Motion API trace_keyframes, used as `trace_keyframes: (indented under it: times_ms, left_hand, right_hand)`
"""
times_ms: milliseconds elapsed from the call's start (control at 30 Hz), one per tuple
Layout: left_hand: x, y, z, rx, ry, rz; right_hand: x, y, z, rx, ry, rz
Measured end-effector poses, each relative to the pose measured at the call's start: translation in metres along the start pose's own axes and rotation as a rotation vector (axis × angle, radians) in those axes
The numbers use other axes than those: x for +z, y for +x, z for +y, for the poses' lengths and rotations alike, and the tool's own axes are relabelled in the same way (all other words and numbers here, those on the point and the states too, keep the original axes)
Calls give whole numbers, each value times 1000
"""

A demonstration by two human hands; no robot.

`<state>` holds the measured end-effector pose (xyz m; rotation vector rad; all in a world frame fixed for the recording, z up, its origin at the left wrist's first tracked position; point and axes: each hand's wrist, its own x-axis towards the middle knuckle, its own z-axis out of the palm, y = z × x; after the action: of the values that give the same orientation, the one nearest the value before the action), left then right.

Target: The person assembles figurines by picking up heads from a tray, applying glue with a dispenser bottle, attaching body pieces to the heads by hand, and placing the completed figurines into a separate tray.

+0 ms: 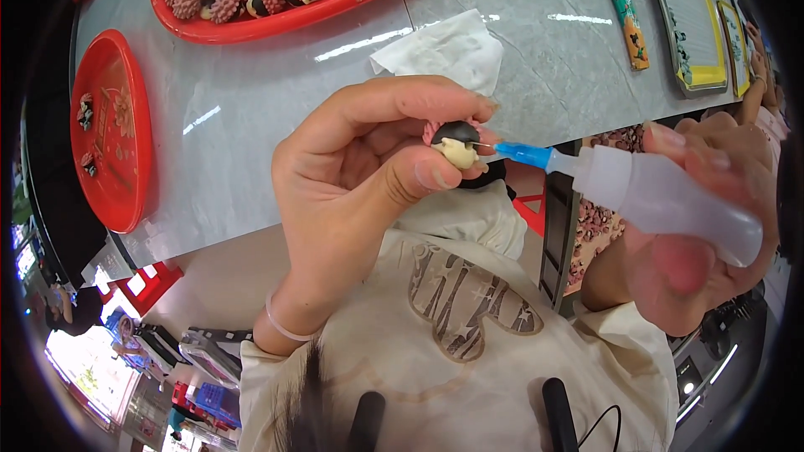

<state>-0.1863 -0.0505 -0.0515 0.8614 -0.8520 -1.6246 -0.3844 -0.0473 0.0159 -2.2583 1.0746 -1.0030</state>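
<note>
So on the far left there's a red oval plate (117,188) with two little dark-and-cream pieces in it. Next, a big red tray (201,31) is heaped with bumpy pink, black and cream ones. The left hand (335,167) has one figurine (456,151) pinched between thumb and fingertips, black side up, cream side down. Then the squeeze bottle (662,192): long axis slopes up leftward, blue nozzle (523,154) and needle aimed at the figurine (can't tell if touching), plastic too cloudy to read the fill. Beyond it sits a yellow-edged tray (695,17). The right hand (741,176) is wrapped round the bottle.
</note>
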Motion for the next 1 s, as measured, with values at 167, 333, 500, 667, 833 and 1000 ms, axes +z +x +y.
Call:
trace_keyframes:
  times_ms: [167,333,500,667,833,1000]
  left_hand:
    - [-1,1,3,-7,-2,16]
    - [1,2,4,-23,-12,12]
    - [3,3,-2,-11,-13,-14]
    - [4,2,-3,45,40,-7]
    - [4,1,-1,29,66,25]
    - [9,3,-1,7,77,-33]
  right_hand:
    - [6,-10,4,169,115,219]
    - [8,-6,21,356,347,334]
    - [29,0,58,396,196,381]
    - [34,-1,70,327,-32,211]
    - [-30,-13,94,446,-193,290]
    - [-59,-28,128,517,-461,179]
